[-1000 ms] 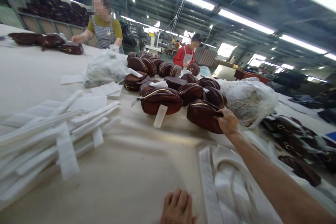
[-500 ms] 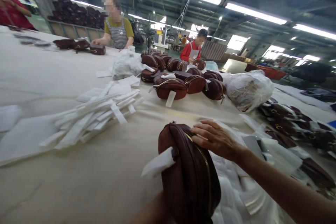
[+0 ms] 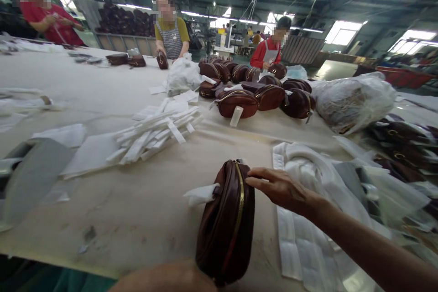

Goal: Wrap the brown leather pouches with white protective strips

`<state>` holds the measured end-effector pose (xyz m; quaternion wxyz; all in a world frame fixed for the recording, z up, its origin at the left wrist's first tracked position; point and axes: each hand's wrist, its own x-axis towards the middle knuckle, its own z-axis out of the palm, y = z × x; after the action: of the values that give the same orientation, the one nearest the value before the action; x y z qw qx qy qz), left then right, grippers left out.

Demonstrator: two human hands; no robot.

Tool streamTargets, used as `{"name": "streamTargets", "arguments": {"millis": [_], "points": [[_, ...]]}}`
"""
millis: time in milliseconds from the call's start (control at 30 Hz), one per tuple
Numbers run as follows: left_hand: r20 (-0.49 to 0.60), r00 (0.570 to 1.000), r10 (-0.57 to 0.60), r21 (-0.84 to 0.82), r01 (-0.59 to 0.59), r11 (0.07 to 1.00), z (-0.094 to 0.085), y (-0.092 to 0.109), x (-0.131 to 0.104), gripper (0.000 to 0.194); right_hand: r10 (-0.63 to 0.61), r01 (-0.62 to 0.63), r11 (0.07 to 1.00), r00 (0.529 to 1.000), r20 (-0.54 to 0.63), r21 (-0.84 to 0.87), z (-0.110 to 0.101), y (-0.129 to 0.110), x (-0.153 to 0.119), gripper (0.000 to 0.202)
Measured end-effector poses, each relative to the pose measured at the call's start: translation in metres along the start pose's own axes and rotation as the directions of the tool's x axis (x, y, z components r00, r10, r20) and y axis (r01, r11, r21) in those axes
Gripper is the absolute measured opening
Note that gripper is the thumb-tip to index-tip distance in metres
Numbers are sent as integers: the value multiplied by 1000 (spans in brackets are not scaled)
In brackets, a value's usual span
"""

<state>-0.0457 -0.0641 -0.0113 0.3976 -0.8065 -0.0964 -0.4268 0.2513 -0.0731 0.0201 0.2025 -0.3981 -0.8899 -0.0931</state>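
Note:
A dark brown leather bag (image 3: 227,223) with a gold zipper stands on end in front of me, its zipper side facing up toward the camera. A white paper-wrapped tab (image 3: 201,195) sticks out from its left side. My right hand (image 3: 278,188) has its fingers stretched out, and the fingertips touch the bag's upper right edge. At the bottom edge only a bare part of my left hand or wrist (image 3: 164,278) shows, against the lower end of the bag. Its fingers are hidden, so I cannot see how it grips.
White paper strips (image 3: 150,139) lie in a pile at left. Folded white padding (image 3: 297,237) is at right. Several finished-looking brown bags (image 3: 237,103) stand farther back, beside a plastic-wrapped bundle (image 3: 352,100). More dark bags (image 3: 400,134) are heaped at right. Co-workers (image 3: 171,32) stand across the table.
The bag has turned so its zipper faces me more and it stands slightly farther left. My right hand has slid from its top to its right edge. The camera view has shifted left.

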Motion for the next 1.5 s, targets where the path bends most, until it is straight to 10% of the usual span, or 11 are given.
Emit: {"name": "streamTargets", "arguments": {"millis": [67,133,233,433,567,733,1267,1500], "points": [[218,976,4,-318,67,946,3,-23,17,38,18,-18,1000,1000,-10,19,2,-4,-2,31],[516,855,56,-650,348,676,18,-34,37,34,11,-11,1000,1000,17,26,2,-8,-1,32],[523,842,135,-782,411,470,47,-26,57,31,30,-35,994,998,46,104,1,-11,2,30],[431,891,142,-747,264,610,65,3,51,13,213,-184,938,975,-69,293,-6,-15,4,19],[457,885,-92,-567,369,736,59,10,48,15,406,-345,899,887,-220,269,-16,-46,-2,15],[468,865,-181,-464,415,782,62,17,50,21,388,-371,921,900,-201,117,0,-75,-13,36],[574,798,-184,-288,407,867,60,12,39,13,307,-299,950,947,-96,85,40,-33,4,17],[558,769,-313,-195,488,851,66,3,32,22,401,-394,916,893,-205,74,46,-31,-4,30]]}}
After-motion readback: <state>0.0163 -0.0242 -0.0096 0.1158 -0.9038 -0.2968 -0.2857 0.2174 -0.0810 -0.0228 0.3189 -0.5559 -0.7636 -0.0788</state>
